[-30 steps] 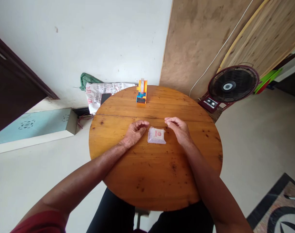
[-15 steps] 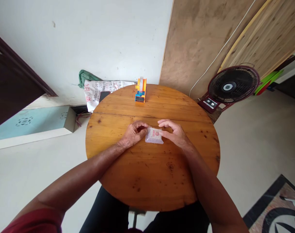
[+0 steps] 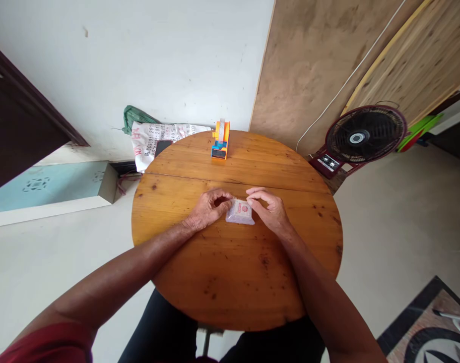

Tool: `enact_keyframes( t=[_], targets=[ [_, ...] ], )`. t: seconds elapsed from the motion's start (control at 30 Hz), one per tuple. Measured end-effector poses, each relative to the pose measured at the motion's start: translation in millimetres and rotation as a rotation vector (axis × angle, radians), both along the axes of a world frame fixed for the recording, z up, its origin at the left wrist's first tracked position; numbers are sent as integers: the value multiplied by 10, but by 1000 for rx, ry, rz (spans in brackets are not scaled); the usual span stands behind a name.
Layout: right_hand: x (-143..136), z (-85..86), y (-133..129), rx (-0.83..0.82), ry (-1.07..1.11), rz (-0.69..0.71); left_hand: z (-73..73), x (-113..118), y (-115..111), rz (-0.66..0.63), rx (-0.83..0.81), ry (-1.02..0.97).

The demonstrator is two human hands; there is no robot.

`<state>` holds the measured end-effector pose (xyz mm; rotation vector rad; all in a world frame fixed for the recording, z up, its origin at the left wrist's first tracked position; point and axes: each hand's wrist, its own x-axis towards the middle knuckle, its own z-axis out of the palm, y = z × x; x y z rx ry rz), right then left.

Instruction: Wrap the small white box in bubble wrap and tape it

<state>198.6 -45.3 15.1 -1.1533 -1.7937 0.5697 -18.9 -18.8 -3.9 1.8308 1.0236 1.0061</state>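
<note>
A small pale packet with red print, wrapped in clear plastic (image 3: 240,213), lies on the round wooden table (image 3: 230,272). At its upper left corner, my left hand (image 3: 210,205) pinches the wrapping between thumb and fingers. My right hand (image 3: 270,205) is at the packet's upper right corner, its thumb and index fingertips brought together there; whatever is between them is too small to make out.
An orange and blue tape dispenser (image 3: 220,140) stands near the table's far edge. Behind the table at the left are a white printed sack (image 3: 142,146) and a green bag (image 3: 137,117). A dark red fan (image 3: 360,138) is beyond the right edge.
My right thumb and index finger have come together at the packet's upper right corner, uncovering more of the red print. My left hand keeps its pinch. The view has shifted slightly.
</note>
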Motion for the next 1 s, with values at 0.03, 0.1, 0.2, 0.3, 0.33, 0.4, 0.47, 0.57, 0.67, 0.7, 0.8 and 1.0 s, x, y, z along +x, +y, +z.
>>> enact_keyframes(
  t=[0.03, 0.1, 0.2, 0.3, 0.33, 0.4, 0.47, 0.57, 0.67, 0.7, 0.8, 1.0],
  targets=[
    [-3, 2, 2, 12, 10, -1, 6, -1, -2, 0, -5, -1],
    [-7, 12, 3, 19, 22, 1, 16, -1, -5, -4, -16, -7],
    [-1, 53, -13, 5, 28, 11, 15, 2, -6, -11, -28, -20],
    [14, 119, -51, -36, -19, 50, -5, 5, -1, -6, -34, -38],
    [18, 139, -64, -53, -51, 67, -12, 6, 1, -8, -35, -46],
    [21, 163, -84, -76, -125, 87, -20, 6, 3, -16, -37, -58],
    [17, 159, -89, -65, -185, 79, -20, 5, 3, -20, -34, -58],
    [1, 111, -75, 26, -224, 38, -13, 6, -1, -18, -26, -43],
    [-12, 51, -54, 159, -220, -2, -11, 10, -5, -22, -22, -42],
    [-14, 33, -48, 188, -217, -12, -12, 10, -7, -22, -22, -42],
    [-15, -9, -33, 206, -200, -21, -12, 3, -6, -19, -12, -14],
    [-22, -17, -24, 137, -90, -18, 8, -23, 8, -34, 128, 159]
  ],
)
